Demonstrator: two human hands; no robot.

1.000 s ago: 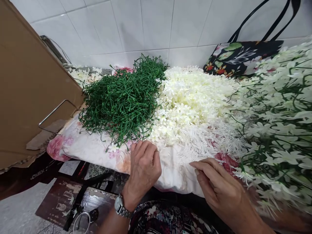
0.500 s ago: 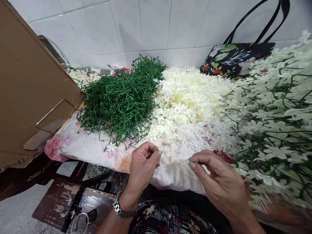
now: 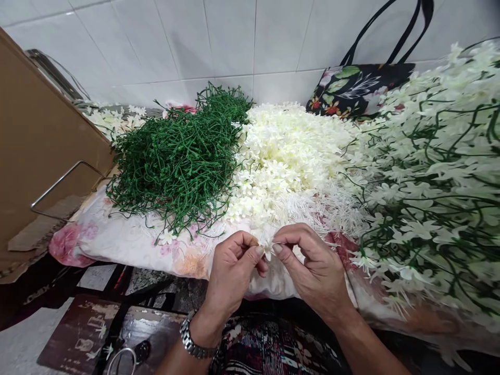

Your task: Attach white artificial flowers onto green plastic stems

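Left hand (image 3: 232, 271) and right hand (image 3: 314, 271) have drawn together since the earlier frame, meeting at a small white flower (image 3: 267, 250) in front and to the right of the green stem pile (image 3: 175, 161). Left of that pile, flat brown cardboard (image 3: 42, 135) with a bent metal wire (image 3: 58, 182) stands up, blocking the view beyond; below the pile's left side lies a scuffed brown board (image 3: 74, 333). Floral cloth (image 3: 128, 237) runs beneath the wiry, tangled pile, glossy white tiles (image 3: 226, 41) behind it. Right of the pile, left thumb and forefinger pinch the flower; right fingertips meet its edge, though whether they grip I cannot tell. Further right of the pile come soft cream petals (image 3: 289, 151), fine white strands (image 3: 312, 213), a black flower-print bag (image 3: 357, 88) and, farthest, stemmed white blossoms (image 3: 429, 208).
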